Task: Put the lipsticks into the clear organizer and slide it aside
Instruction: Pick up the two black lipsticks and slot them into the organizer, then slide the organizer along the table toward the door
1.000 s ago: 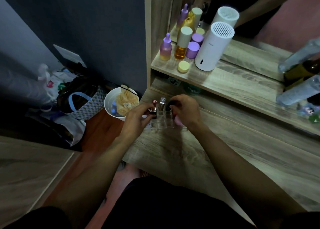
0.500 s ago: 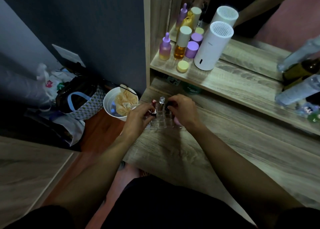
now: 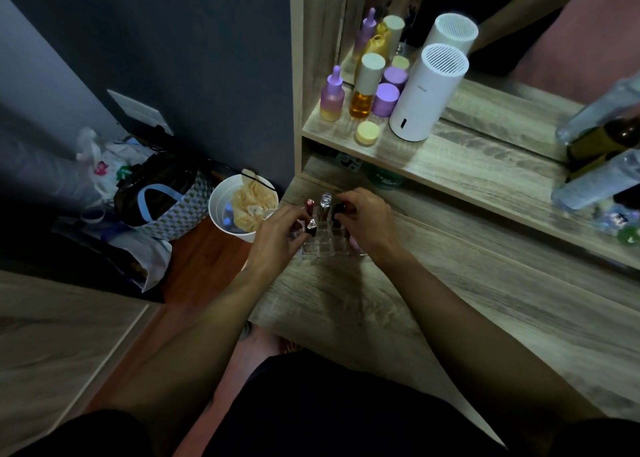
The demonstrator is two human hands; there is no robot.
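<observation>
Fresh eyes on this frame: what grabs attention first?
Both hands meet over the clear organizer at the desk's near-left corner: the left hand pinches a lipstick, the right hand a dark one. Next, the white cylinder and pastel bottles on the shelf above.

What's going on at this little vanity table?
A person seated at a wooden vanity desk is filling a clear organizer with lipsticks. The left hand is at a dark lipstick with a silvery tip at the organizer's left side. The right hand grips a black lipstick at the far right. A red lipstick and a silver-capped one already stand upright in the back row. The organizer sits near the desk's left edge, not yet slid aside.
</observation>
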